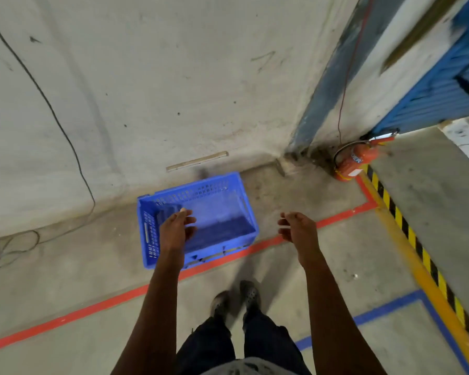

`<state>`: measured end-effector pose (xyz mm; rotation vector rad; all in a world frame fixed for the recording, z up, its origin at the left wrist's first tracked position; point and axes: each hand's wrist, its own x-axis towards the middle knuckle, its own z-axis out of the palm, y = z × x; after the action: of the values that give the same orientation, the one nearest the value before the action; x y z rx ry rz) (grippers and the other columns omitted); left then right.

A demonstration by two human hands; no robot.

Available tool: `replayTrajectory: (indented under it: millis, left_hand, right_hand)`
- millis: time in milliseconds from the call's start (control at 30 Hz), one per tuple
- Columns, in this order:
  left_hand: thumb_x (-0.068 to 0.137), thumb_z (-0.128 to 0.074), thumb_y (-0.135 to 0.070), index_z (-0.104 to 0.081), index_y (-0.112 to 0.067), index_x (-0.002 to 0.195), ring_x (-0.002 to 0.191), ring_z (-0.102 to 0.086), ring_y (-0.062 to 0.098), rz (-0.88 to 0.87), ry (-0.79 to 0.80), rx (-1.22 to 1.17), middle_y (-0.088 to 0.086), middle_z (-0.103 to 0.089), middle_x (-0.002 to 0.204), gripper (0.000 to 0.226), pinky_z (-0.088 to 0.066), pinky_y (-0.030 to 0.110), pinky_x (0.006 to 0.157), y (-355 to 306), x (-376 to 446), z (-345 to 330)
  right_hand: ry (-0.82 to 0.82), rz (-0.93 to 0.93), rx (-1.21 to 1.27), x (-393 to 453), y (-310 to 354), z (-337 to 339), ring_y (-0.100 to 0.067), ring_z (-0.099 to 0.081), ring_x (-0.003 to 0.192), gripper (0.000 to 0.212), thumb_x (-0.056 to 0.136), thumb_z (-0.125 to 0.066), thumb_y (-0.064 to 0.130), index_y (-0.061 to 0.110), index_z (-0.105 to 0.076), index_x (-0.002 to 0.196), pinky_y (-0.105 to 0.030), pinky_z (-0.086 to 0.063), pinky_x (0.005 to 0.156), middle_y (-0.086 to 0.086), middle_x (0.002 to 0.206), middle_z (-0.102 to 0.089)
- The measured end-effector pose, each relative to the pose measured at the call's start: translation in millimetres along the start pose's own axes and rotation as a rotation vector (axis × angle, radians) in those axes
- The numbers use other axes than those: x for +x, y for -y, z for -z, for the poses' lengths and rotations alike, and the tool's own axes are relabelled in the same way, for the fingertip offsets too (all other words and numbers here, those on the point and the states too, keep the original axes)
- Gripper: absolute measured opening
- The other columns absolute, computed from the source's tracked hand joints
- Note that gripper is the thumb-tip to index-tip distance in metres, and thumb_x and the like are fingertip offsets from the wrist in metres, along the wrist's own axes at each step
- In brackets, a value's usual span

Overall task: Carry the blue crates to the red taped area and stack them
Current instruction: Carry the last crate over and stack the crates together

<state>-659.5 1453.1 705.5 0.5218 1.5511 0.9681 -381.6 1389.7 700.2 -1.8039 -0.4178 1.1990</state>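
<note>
One blue plastic crate (217, 209) with slotted walls sits on the concrete floor, inside the red tape line (92, 311) and close to the wall. Its near edge lies right at the tape. My left hand (177, 230) hovers above the crate's left side, fingers apart and holding nothing. My right hand (298, 229) hangs in the air to the right of the crate, fingers loosely curled and empty. Neither hand touches the crate.
A red fire extinguisher (356, 161) lies in the corner by a blue steel column (325, 85). Yellow-black hazard tape (406, 228) runs along the right. Blue tape (385, 309) marks the floor near my feet (236, 297). A black cable (73, 150) trails down the wall at left.
</note>
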Motion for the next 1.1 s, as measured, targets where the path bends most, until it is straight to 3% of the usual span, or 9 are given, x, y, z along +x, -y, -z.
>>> replayTrajectory:
  millis: [133,267,367,500,600,767,933,1100]
  left_hand:
    - [0.101,-0.051,-0.019,-0.066,-0.011,0.088,0.059,-0.056,0.019,0.052,0.205,0.137,0.011,-0.061,0.081,0.022,-0.044,0.021,0.050,8.5,-21.7,-17.4]
    - [0.101,-0.049,-0.018,-0.064,-0.012,0.085,0.054,-0.059,0.016,0.123,0.367,0.326,0.008,-0.061,0.077,0.023,-0.040,0.018,0.041,28.0,-46.0,-33.9]
    - [0.101,-0.048,-0.016,-0.062,-0.011,0.083,0.052,-0.057,0.017,0.145,0.480,0.452,0.009,-0.061,0.075,0.023,-0.040,0.019,0.043,46.9,-70.6,-49.2]
    - [0.102,-0.048,-0.018,-0.061,-0.012,0.082,0.040,-0.050,0.007,0.112,0.645,0.577,0.005,-0.056,0.067,0.024,-0.037,0.016,0.040,84.6,-115.1,-70.6]
    - [0.099,-0.051,-0.019,-0.064,-0.014,0.087,0.039,-0.053,0.004,0.071,0.771,0.718,0.005,-0.060,0.073,0.018,-0.038,0.020,0.044,124.6,-155.3,-86.9]
    - [0.100,-0.051,-0.022,-0.065,-0.018,0.084,0.036,-0.054,0.005,0.064,0.967,0.937,0.003,-0.062,0.073,0.021,-0.039,0.014,0.038,199.2,-246.3,-105.5]
    - [0.097,-0.056,-0.025,-0.068,-0.018,0.088,0.040,-0.057,0.009,0.058,1.111,1.089,0.003,-0.065,0.074,0.017,-0.041,0.022,0.049,287.5,-352.4,-100.3]
    - [0.099,-0.055,-0.026,-0.067,-0.013,0.093,0.038,-0.056,0.007,0.071,1.266,1.285,0.004,-0.064,0.076,0.019,-0.039,0.016,0.040,384.6,-469.0,-83.8]
  right_hand:
    - [-0.090,-0.015,0.020,-44.3,-10.8,31.1,-0.019,-0.060,0.063,0.020,0.098,-0.055,0.016,0.003,-0.069,0.103,-0.029,-0.046,0.060,-0.012,0.083,-0.068]
    - [-0.225,-0.064,0.088,-93.8,-40.1,62.3,-0.023,-0.062,0.067,0.024,0.098,-0.056,0.019,0.000,-0.070,0.103,-0.031,-0.048,0.063,-0.013,0.086,-0.070]
    - [-0.316,-0.110,0.168,-137.0,-73.1,86.3,-0.022,-0.063,0.069,0.023,0.097,-0.057,0.020,0.002,-0.071,0.102,-0.033,-0.050,0.066,-0.012,0.088,-0.072]
    - [-0.443,-0.162,0.260,-194.8,-125.5,123.0,-0.019,-0.064,0.064,0.019,0.095,-0.060,0.024,0.010,-0.073,0.098,-0.031,-0.050,0.063,-0.013,0.088,-0.074]
    - [-0.567,-0.185,0.357,-243.2,-164.9,156.4,-0.021,-0.061,0.063,0.019,0.095,-0.059,0.021,0.007,-0.072,0.098,-0.028,-0.046,0.059,-0.011,0.083,-0.071]
    - [-0.756,-0.234,0.492,-330.0,-254.9,214.1,-0.023,-0.062,0.064,0.020,0.094,-0.059,0.022,0.008,-0.073,0.096,-0.031,-0.047,0.062,-0.011,0.083,-0.072]
    - [-0.881,-0.301,0.641,-437.5,-355.9,260.6,-0.023,-0.062,0.062,0.018,0.092,-0.061,0.024,0.010,-0.073,0.094,-0.028,-0.044,0.060,-0.010,0.081,-0.071]
    - [-1.048,-0.393,0.789,-562.7,-460.8,305.3,-0.022,-0.062,0.062,0.023,0.094,-0.060,0.028,0.008,-0.072,0.100,-0.025,-0.043,0.057,-0.010,0.087,-0.073]
